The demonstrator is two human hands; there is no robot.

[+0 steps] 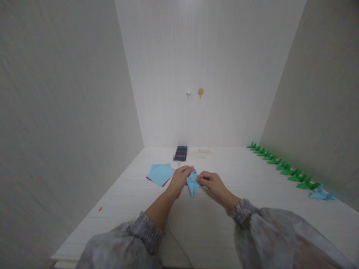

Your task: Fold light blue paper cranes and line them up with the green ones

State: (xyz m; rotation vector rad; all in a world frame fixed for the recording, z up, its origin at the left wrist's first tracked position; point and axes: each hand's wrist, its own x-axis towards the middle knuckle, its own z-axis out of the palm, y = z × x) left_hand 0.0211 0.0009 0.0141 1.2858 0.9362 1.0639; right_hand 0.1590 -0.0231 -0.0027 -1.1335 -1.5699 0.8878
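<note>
Blue folded paper [193, 184] being pinched by left hand [179, 179] and right hand [211, 183]; aligning edges before pressing probably helps. Paper stack [160, 173] lying at ten o'clock.

No text, label, brand, number or sign can be read anywhere. The dark object [181, 153] at the back of the table [252, 179] is blurred past reading. The folded blue paper [193, 184], the blue sheets [162, 174] and the green paper figures [283, 166] show plain colour only.
</note>
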